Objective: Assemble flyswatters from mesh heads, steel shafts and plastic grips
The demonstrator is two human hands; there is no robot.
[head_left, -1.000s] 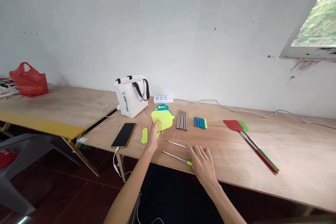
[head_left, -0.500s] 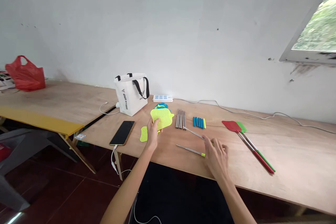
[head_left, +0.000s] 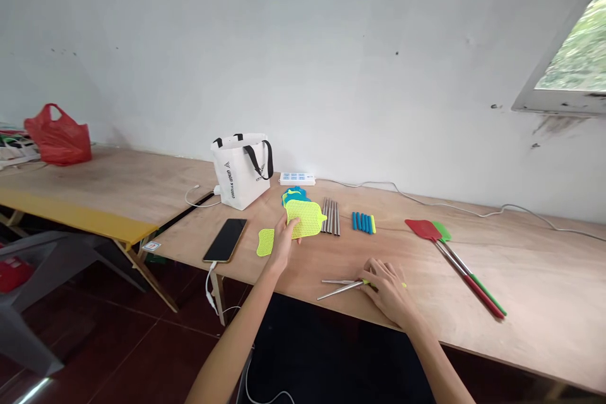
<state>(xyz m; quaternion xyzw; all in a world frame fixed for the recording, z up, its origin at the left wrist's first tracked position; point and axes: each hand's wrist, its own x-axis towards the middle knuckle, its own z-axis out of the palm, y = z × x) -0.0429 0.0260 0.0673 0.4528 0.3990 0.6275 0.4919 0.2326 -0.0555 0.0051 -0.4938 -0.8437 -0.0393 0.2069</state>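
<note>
My left hand (head_left: 283, 241) grips a yellow mesh swatter head (head_left: 307, 219) and holds it just above the plywood table (head_left: 530, 284). A second, smaller yellow mesh piece (head_left: 266, 242) lies left of that hand. My right hand (head_left: 389, 287) rests near the front edge with its fingers closed over the yellow-green grip ends of two metal rods (head_left: 337, 286) that cross each other on the wood.
Behind lie a row of metal rods (head_left: 330, 216), several blue grips (head_left: 363, 222), blue mesh heads (head_left: 293, 193), and red and green swatters (head_left: 457, 262). A phone (head_left: 225, 240), a white tote bag (head_left: 242, 170), a power strip (head_left: 296, 178) and a red bag (head_left: 59, 137) stand left.
My right hand slid one rod away and back, and now the two rods lie crossed under it. My left hand carried the yellow mesh head slightly to the right.
</note>
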